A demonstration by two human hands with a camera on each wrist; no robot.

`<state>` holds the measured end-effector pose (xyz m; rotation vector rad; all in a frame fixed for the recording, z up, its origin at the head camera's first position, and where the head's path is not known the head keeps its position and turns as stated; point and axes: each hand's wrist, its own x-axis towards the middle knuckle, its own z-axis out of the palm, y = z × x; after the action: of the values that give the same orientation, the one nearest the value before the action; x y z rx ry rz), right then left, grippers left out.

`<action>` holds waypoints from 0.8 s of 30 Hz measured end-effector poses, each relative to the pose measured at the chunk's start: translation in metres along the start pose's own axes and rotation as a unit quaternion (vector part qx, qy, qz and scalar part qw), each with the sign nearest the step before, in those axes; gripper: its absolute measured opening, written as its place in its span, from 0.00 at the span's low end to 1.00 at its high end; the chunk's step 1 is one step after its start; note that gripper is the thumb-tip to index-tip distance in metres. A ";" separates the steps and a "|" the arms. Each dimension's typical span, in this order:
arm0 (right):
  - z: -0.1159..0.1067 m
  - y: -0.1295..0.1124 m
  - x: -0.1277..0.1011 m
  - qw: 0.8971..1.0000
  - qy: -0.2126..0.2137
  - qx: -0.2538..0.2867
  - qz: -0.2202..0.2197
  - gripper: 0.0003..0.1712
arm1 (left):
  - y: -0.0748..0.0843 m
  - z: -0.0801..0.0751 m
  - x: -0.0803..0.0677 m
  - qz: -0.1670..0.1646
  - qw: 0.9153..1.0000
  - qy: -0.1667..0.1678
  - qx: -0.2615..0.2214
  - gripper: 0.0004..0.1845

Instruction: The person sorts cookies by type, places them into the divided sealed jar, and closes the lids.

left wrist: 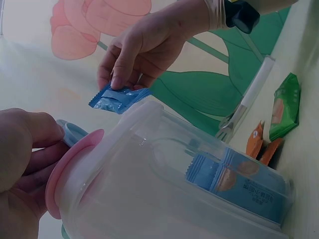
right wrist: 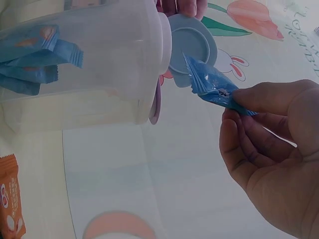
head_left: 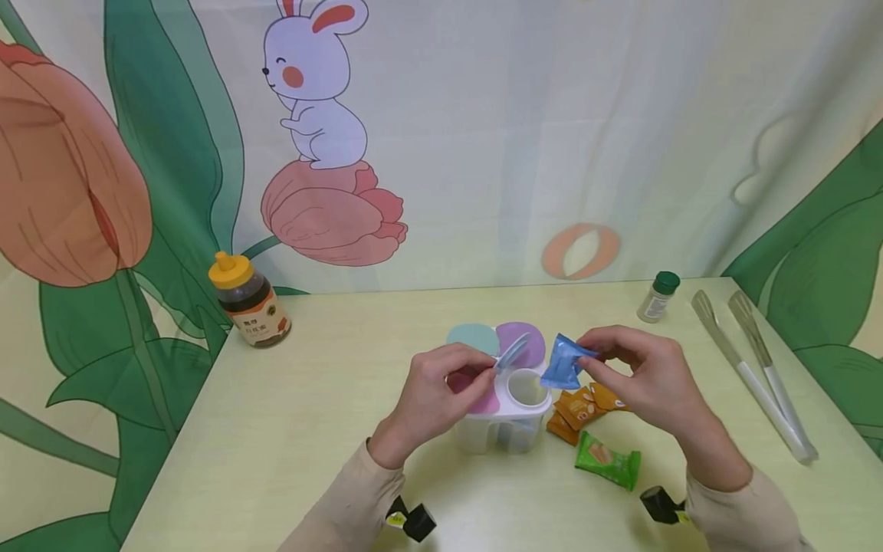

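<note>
Blue packet (head_left: 562, 363) tilted, lower end toward container (head_left: 507, 406)

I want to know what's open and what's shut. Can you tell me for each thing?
Blue lid: flipped up, held by the left hand.
Container: one hole open, blue packets inside.
Blue packet: sealed, pinched by the right hand above the opening.
Honey bottle: capped.
Spice jar: capped.
Green packet: sealed, on the table.
</note>
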<state>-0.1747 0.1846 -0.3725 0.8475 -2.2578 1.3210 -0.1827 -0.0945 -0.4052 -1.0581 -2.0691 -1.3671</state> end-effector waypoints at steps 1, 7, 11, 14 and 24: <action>0.001 0.000 0.001 1.000 -0.002 0.003 -0.002 0.18 | 0.000 0.000 0.000 0.002 1.000 0.000 0.001 0.06; 0.005 -0.003 0.004 1.000 -0.011 0.009 -0.008 0.17 | 0.001 0.000 0.001 0.011 1.000 0.003 0.001 0.07; 0.007 -0.004 0.004 1.000 -0.015 0.003 -0.008 0.17 | 0.001 -0.001 0.001 0.006 1.000 0.000 -0.001 0.06; 0.010 -0.004 0.005 1.000 -0.017 0.005 -0.007 0.16 | 0.001 0.000 0.001 -0.003 1.000 -0.003 -0.002 0.05; 0.022 -0.005 0.005 1.000 -0.027 -0.002 -0.013 0.16 | 0.003 -0.001 0.001 -0.016 1.000 -0.007 -0.001 0.06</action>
<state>-0.1756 0.1612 -0.3766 0.9174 -2.2828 1.2959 -0.1811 -0.0942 -0.4027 -1.0418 -2.1029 -1.3813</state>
